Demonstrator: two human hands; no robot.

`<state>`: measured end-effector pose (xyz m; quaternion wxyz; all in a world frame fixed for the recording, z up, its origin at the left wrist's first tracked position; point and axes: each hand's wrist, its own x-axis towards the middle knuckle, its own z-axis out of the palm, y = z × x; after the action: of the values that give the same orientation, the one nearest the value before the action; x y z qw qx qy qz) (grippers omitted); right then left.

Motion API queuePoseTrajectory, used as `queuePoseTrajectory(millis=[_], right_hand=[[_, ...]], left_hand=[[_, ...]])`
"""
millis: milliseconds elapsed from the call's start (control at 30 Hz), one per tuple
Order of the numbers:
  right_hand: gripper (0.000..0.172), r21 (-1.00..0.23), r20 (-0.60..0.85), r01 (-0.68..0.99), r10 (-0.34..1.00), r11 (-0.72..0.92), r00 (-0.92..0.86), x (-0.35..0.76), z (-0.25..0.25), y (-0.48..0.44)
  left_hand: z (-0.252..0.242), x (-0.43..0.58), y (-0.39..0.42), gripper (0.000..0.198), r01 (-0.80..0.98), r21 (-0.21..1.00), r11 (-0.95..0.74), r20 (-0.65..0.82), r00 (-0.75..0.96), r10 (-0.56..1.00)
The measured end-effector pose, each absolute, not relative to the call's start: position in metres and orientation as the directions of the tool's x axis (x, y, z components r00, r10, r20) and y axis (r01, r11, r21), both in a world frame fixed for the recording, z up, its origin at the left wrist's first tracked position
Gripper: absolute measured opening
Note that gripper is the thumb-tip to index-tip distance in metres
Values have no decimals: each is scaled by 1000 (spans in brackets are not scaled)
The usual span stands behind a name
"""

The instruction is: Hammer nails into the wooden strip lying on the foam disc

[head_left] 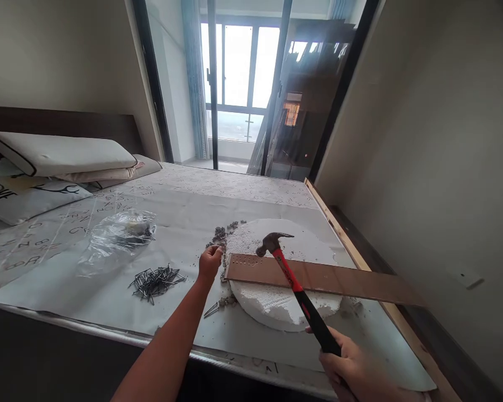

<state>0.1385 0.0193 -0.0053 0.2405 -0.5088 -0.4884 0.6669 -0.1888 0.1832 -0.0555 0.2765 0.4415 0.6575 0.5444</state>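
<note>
A claw hammer [291, 271] with a red and black handle is gripped low down by my right hand [346, 363]. Its head hangs over a brown wooden board [302, 274] with rows of small holes near its left end. Under the board lies a round white foam slab [268, 301] with a broken surface. My left hand [210, 260] is closed in a pinch just left of the board's end, beside small grey crumbly pieces [220, 233]; what the fingers hold is too small to make out. A pile of nails [156, 282] lies left of that hand, and loose nails [212, 310] rest nearer me.
Everything lies on a sheet-covered bed [184, 206]. A clear plastic bag [119, 240] with dark contents sits at left, before pillows [67, 156]. A wooden rail [337, 223] runs along the right edge near the wall. Glass sliding doors [243, 72] stand behind.
</note>
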Motion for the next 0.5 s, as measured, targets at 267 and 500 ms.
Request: queuePoseTrajectory(millis=[267, 500], right_hand=[[54, -791, -487, -131, 744, -598, -458, 170, -65, -4], [53, -678, -576, -144, 642, -721, -507, 172, -62, -3]], left_hand=[[-103, -224, 149, 15, 831, 499, 246, -216, -155, 964], [-122, -223, 129, 30, 855, 453, 253, -273, -137, 952]])
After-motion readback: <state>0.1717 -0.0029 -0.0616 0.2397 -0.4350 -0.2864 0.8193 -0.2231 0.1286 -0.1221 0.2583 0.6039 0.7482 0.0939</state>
